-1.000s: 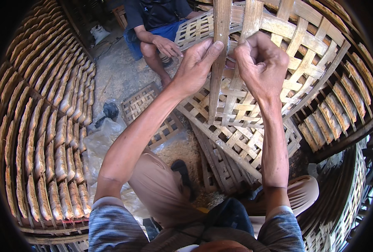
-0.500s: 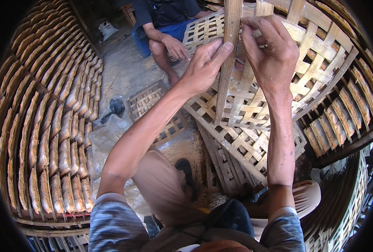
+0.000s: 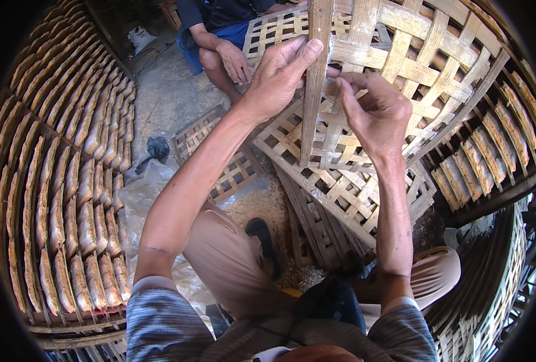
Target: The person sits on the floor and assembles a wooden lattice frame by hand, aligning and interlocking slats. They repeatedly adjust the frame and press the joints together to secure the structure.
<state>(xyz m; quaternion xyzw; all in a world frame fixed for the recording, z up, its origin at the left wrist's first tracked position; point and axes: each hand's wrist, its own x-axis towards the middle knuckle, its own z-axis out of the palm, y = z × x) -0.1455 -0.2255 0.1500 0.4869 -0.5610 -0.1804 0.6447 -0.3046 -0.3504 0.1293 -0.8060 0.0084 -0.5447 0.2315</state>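
The left hand (image 3: pixel 277 78) grips a long bamboo strip (image 3: pixel 314 84) — thumb laid along its left edge, fingers hidden behind it — and holds it upright against the woven basket (image 3: pixel 400 78). The strip runs from the top of the view down to the basket's lower weave. The right hand (image 3: pixel 373 111) sits just right of the strip, its fingers curled narrow and pinching another thin strip (image 3: pixel 334 130) of the basket, fingertips almost touching the upright strip. The basket itself is tilted, its open lattice facing the person, resting over a flat lattice panel (image 3: pixel 316 211) on the ground. Left of the basket lies another small panel (image 3: pixel 219 157), and farther left a curved rack of drying pieces (image 3: pixel 69 181). Above the basket's left edge sits another person (image 3: pixel 219 36) — one hand (image 3: pixel 234 60) on a knee.
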